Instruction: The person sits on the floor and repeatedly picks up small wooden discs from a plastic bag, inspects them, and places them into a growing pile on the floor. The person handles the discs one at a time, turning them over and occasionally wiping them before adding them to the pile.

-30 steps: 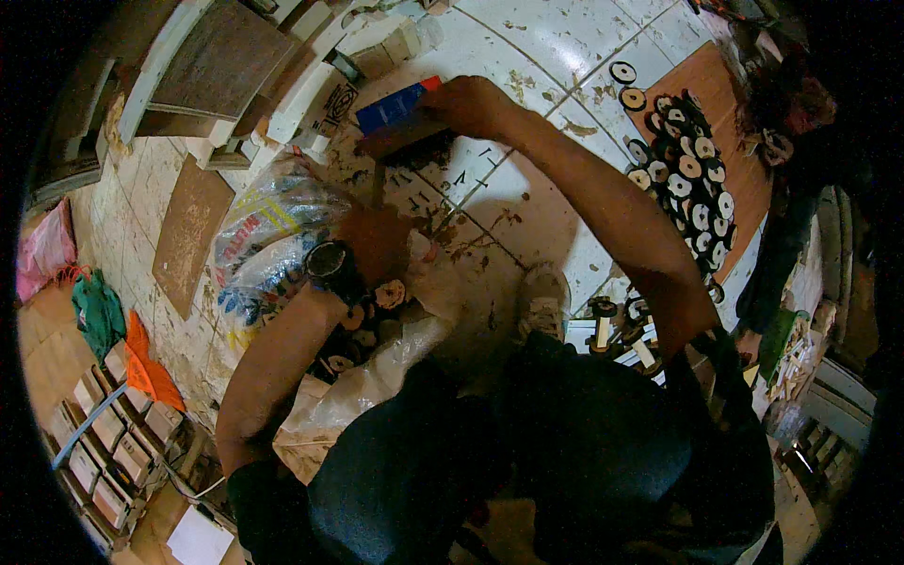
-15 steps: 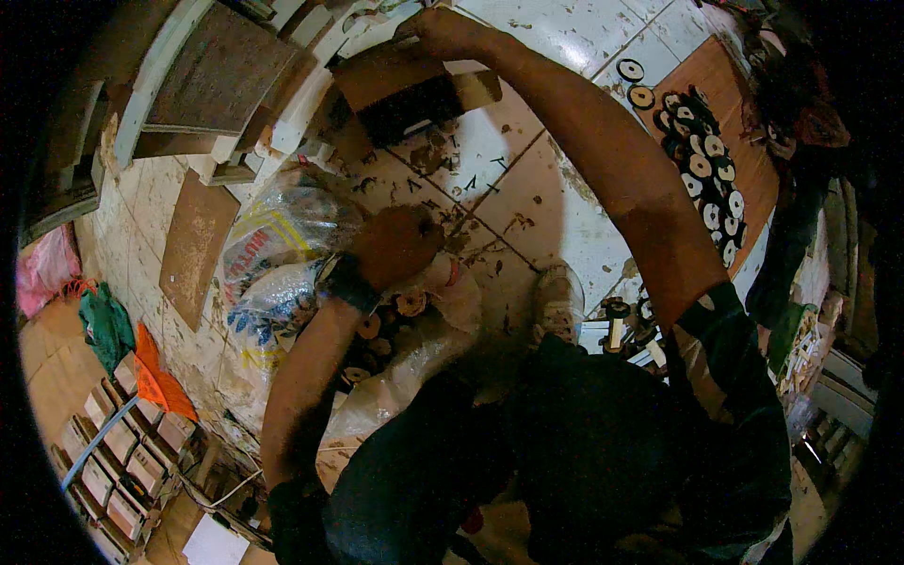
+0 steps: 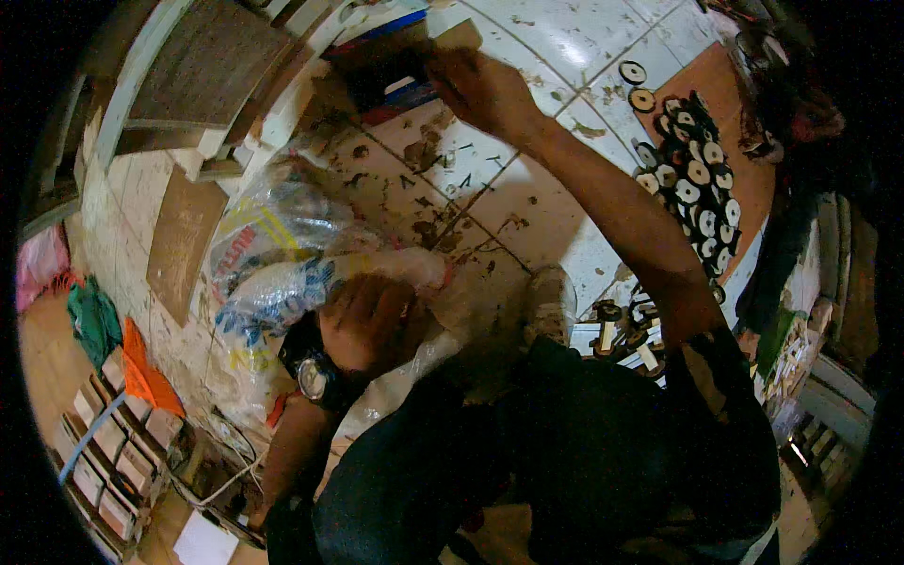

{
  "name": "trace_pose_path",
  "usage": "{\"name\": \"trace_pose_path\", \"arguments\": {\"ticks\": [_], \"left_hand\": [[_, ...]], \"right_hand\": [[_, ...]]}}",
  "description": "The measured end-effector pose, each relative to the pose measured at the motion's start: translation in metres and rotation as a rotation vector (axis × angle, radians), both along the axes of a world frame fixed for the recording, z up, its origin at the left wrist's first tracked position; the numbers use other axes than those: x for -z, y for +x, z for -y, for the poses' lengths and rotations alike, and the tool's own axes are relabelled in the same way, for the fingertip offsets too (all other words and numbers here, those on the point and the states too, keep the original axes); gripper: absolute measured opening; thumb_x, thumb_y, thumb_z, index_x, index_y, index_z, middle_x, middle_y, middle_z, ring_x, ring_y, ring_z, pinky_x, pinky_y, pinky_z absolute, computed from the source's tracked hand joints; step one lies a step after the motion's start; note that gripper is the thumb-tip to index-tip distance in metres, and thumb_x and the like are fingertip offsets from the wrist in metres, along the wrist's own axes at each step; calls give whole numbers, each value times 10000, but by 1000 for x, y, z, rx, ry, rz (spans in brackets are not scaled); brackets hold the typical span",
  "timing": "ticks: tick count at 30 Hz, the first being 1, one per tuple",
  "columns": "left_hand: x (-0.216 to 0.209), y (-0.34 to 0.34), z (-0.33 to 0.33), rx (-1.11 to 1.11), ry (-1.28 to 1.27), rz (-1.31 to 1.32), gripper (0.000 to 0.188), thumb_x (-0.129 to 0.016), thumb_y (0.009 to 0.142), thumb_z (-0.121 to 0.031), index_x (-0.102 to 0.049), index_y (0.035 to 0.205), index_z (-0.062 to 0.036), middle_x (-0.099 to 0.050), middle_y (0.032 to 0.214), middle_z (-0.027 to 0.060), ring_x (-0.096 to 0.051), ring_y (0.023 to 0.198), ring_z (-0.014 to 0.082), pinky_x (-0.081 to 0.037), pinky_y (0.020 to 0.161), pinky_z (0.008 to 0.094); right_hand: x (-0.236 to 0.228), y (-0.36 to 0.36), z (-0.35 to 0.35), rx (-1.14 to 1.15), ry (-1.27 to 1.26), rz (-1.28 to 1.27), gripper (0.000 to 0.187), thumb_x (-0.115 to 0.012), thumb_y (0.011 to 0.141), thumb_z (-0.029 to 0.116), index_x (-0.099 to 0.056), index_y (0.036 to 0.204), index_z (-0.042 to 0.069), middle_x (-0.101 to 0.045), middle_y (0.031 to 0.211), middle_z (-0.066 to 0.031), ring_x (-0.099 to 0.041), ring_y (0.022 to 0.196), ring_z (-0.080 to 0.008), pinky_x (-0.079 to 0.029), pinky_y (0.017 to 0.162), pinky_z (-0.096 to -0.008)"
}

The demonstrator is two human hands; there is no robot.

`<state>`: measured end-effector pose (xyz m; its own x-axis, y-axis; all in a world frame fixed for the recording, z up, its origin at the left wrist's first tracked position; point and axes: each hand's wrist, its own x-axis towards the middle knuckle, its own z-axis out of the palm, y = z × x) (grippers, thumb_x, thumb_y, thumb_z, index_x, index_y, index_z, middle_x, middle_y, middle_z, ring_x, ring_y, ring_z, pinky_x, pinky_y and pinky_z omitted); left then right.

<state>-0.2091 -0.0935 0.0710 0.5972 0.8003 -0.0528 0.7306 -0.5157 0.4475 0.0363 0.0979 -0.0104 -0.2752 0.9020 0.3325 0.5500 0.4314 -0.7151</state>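
Note:
My left hand (image 3: 367,320), with a wristwatch on its wrist, is over the mouth of a clear plastic bag (image 3: 282,221) with printed lettering. Its fingers curl down, and whatever is under them is hidden. Up ahead, my right hand (image 3: 480,89) is at the opening of a dark box (image 3: 372,61) with blue edges. Its fingertips are lost in the shadow there, so their hold cannot be made out. Small dark screw-like pieces (image 3: 452,160) lie scattered on the tiles between the box and the bag.
At right, many black-and-pale ringed discs (image 3: 697,169) lie on a brown board (image 3: 744,141). Small wooden-and-black parts (image 3: 626,330) sit by my foot (image 3: 549,306). A wooden frame (image 3: 202,80) stands at upper left. Orange cloth (image 3: 148,372) and stacked wooden pieces (image 3: 104,452) are at lower left.
My left hand has drawn back toward me and now covers the round wooden pieces seen in the bag. My right hand has come down from the box's far edge to its opening; the box has turned.

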Motion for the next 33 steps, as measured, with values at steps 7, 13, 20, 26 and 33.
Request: {"name": "trace_pose_path", "arguments": {"ticks": [7, 13, 20, 26, 33], "left_hand": [[17, -30, 79, -178, -58, -335, 557, -659, 777, -227, -473, 1278, -72, -483, 1220, 203, -568, 973, 387, -513, 707, 450], [44, -11, 83, -403, -159, -175, 581, -670, 770, -275, -481, 1300, -131, -479, 1252, 209, -532, 1041, 418, -461, 849, 494], [31, -10, 64, -246, -234, -161, 391, -618, 843, -238, -551, 1190, -72, -581, 1100, 196, -578, 956, 393, -499, 774, 458], [-3, 10, 38, -711, -780, 688, 324, -476, 979, -202, -551, 1193, 30, -668, 980, 137, -665, 836, 186, -531, 719, 294], [29, 75, -24, -557, -947, 758, 351, -468, 958, -127, -481, 1261, 49, -642, 1079, 175, -668, 894, 239, -550, 841, 340]], "right_hand": [[116, 7, 71, 11, -69, 495, 207, -599, 850, 132, -595, 1036, 41, -572, 1020, -160, -573, 932, -354, -498, 753, -429], [122, 14, 87, -14, -79, 455, 183, -560, 869, 115, -555, 1006, -6, -563, 944, -208, -561, 892, -373, -487, 756, -440], [85, 25, 107, 97, -162, 434, 171, -542, 888, 86, -545, 1029, -10, -590, 879, -174, -582, 815, -301, -475, 732, -409], [17, 17, 162, 282, -642, -392, 200, -678, 875, 149, -658, 987, -16, -684, 868, -43, -606, 737, -112, -504, 670, -262], [-37, 21, 194, 121, -297, -228, 177, -637, 857, 74, -645, 1013, -8, -664, 964, -117, -652, 811, -222, -517, 713, -320]]}}
